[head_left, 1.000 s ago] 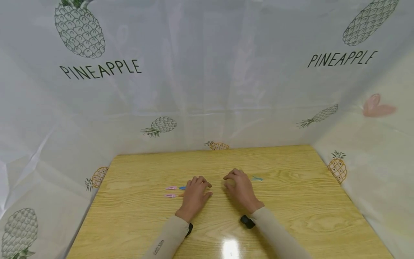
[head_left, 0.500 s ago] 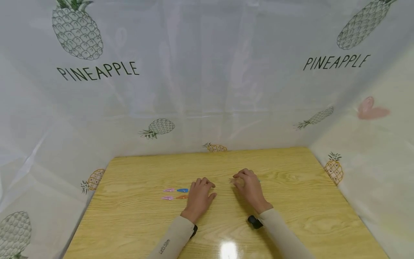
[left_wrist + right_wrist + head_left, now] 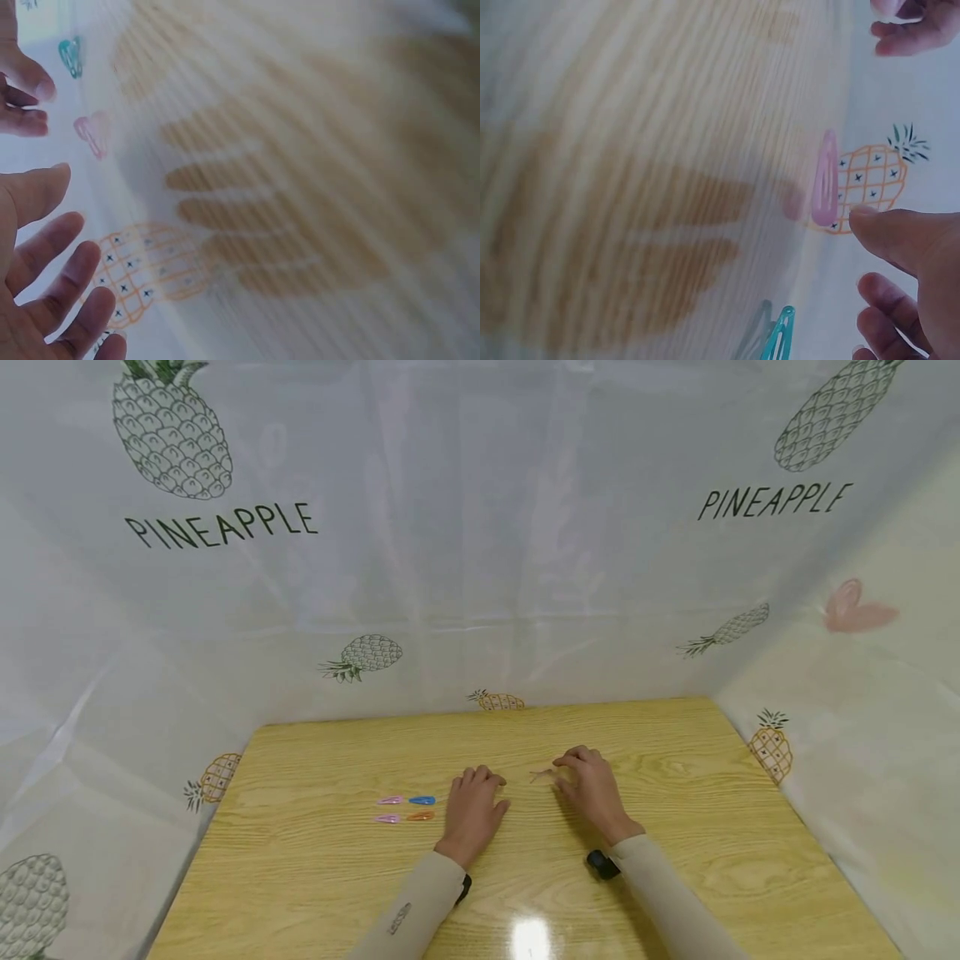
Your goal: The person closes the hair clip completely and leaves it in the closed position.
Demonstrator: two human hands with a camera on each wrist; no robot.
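Note:
My right hand (image 3: 592,789) hovers over the middle of the table with relaxed fingers and nothing between them. Just left of its fingertips in the head view is a pink snap hair clip (image 3: 542,774); the right wrist view shows this pink clip (image 3: 825,180) close to the thumb tip. A teal hair clip (image 3: 780,336) lies near that hand, hidden behind it in the head view. My left hand (image 3: 474,814) is held over the table, fingers loosely bent and holding nothing. In the left wrist view its fingers (image 3: 71,277) are spread apart.
Left of the left hand, two pink clips (image 3: 388,819), a blue clip (image 3: 422,800) and an orange clip (image 3: 421,816) lie in two rows on the wooden table (image 3: 315,885). A white pineapple-print sheet (image 3: 480,552) encloses the table's back and sides.
My right hand has shifted right, leaving the pink clip visible beside its fingertips and covering the teal clip. The left hand has also moved right, uncovering the blue and orange clips.

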